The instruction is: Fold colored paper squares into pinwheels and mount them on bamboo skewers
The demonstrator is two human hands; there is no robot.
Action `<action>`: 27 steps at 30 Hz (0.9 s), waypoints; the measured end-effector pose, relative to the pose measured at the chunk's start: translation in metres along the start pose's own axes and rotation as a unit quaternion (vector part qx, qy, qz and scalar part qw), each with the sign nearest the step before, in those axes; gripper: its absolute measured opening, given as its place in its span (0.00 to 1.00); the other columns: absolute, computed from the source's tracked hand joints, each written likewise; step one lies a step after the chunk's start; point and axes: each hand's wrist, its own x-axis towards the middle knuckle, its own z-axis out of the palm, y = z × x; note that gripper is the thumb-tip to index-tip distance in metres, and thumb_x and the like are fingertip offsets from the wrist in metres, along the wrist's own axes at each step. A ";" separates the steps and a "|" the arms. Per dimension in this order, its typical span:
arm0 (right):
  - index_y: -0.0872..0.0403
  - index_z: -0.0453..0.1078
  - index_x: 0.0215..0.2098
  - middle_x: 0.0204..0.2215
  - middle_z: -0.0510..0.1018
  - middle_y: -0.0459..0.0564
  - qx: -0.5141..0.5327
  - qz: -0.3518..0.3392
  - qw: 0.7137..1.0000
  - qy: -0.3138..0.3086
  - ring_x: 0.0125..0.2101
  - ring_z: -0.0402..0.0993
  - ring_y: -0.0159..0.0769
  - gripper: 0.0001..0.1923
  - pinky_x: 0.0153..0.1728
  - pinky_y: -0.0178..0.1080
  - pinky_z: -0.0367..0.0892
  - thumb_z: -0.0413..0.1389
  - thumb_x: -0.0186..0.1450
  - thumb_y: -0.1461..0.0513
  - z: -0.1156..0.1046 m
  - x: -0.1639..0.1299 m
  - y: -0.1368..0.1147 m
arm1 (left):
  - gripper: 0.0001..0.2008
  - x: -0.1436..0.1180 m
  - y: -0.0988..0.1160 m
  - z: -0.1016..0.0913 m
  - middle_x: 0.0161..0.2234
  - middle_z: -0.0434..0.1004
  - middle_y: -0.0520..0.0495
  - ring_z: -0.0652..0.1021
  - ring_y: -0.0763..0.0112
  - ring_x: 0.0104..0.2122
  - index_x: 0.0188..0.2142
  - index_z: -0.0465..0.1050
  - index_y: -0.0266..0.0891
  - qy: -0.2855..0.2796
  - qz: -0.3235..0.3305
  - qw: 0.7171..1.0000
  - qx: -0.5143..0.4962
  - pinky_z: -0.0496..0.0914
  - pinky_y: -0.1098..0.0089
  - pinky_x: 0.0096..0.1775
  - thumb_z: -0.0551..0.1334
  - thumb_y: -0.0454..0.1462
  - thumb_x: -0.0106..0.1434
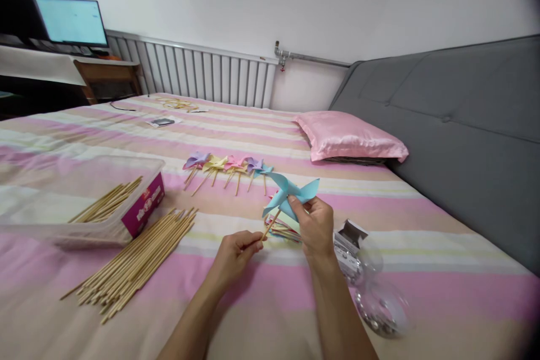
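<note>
A light blue paper pinwheel [287, 190] on a thin wooden stick [271, 224] is held up over the bed in front of me. My right hand [317, 226] grips the pinwheel, its thumb pressed on the middle of the blades. Lower down, my left hand [239, 253] pinches the stick near its bottom end. Behind the pinwheel, partly hidden, lies a pile of coloured paper pieces [283, 230]. Several finished pinwheels [234, 164] in purple, yellow, pink and blue lie in a row farther back.
Left of my hands are a bundle of wooden sticks [139, 261] and a clear plastic box [145, 202] with more sticks. On the right sit a small opened box [350, 236] and a round clear container [382, 309] of small metal pieces. A pink pillow [350, 135] lies by the grey headboard [455, 135].
</note>
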 end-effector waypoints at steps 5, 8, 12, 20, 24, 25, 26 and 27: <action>0.59 0.74 0.27 0.25 0.79 0.51 0.015 0.008 1.000 -0.002 0.28 0.74 0.39 0.14 0.32 0.38 0.68 0.60 0.53 0.54 0.000 -0.001 -0.002 | 0.14 0.001 0.001 0.000 0.26 0.75 0.45 0.73 0.68 0.28 0.36 0.78 0.36 0.001 0.006 1.000 0.003 0.65 0.72 0.31 0.58 0.42 0.60; 0.60 0.75 0.28 0.24 0.79 0.51 0.018 0.010 1.000 -0.002 0.27 0.73 0.39 0.15 0.32 0.38 0.68 0.60 0.53 0.55 0.000 -0.001 -0.003 | 0.14 0.001 0.001 0.001 0.26 0.74 0.46 0.73 0.69 0.28 0.35 0.78 0.35 -0.001 0.007 1.000 0.009 0.65 0.72 0.31 0.58 0.42 0.60; 0.60 0.74 0.27 0.24 0.78 0.50 0.014 0.009 1.000 0.002 0.27 0.73 0.38 0.14 0.31 0.38 0.68 0.60 0.53 0.55 0.000 -0.001 -0.004 | 0.13 0.001 0.000 0.001 0.26 0.75 0.46 0.73 0.68 0.28 0.36 0.78 0.37 0.000 0.008 1.000 0.004 0.65 0.72 0.31 0.58 0.42 0.60; 0.59 0.74 0.27 0.24 0.78 0.51 0.004 0.012 1.000 0.000 0.28 0.73 0.39 0.15 0.32 0.39 0.68 0.60 0.53 0.53 0.000 -0.002 -0.004 | 0.12 0.000 0.004 0.000 0.26 0.75 0.46 0.73 0.67 0.28 0.35 0.79 0.38 0.005 -0.001 1.000 -0.013 0.65 0.72 0.31 0.59 0.42 0.58; 0.60 0.74 0.28 0.24 0.78 0.51 0.015 0.021 1.000 -0.004 0.28 0.73 0.39 0.14 0.32 0.38 0.68 0.60 0.53 0.55 0.000 -0.002 -0.006 | 0.12 0.000 0.005 0.000 0.26 0.75 0.46 0.73 0.68 0.27 0.34 0.79 0.38 0.008 -0.002 1.000 -0.013 0.65 0.72 0.31 0.59 0.41 0.58; 0.60 0.74 0.29 0.25 0.78 0.51 0.019 0.024 0.999 -0.009 0.28 0.73 0.39 0.14 0.32 0.39 0.68 0.60 0.53 0.55 0.000 -0.002 -0.007 | 0.12 0.000 0.005 0.000 0.26 0.76 0.46 0.73 0.68 0.27 0.34 0.79 0.38 0.009 -0.003 1.000 -0.014 0.65 0.72 0.31 0.59 0.41 0.58; 0.59 0.74 0.29 0.25 0.78 0.51 0.024 0.026 0.999 -0.015 0.28 0.73 0.39 0.14 0.33 0.39 0.68 0.60 0.54 0.55 0.001 -0.002 -0.008 | 0.12 0.000 0.005 0.000 0.26 0.76 0.46 0.73 0.68 0.27 0.33 0.79 0.38 0.009 -0.004 1.000 -0.015 0.65 0.72 0.31 0.59 0.41 0.58; 0.59 0.74 0.30 0.26 0.79 0.52 0.030 0.025 0.999 -0.023 0.29 0.74 0.39 0.14 0.34 0.39 0.69 0.59 0.54 0.55 0.001 -0.002 -0.010 | 0.12 0.000 0.005 0.000 0.26 0.76 0.46 0.73 0.68 0.27 0.33 0.79 0.38 0.009 -0.006 1.000 -0.017 0.65 0.72 0.31 0.59 0.41 0.58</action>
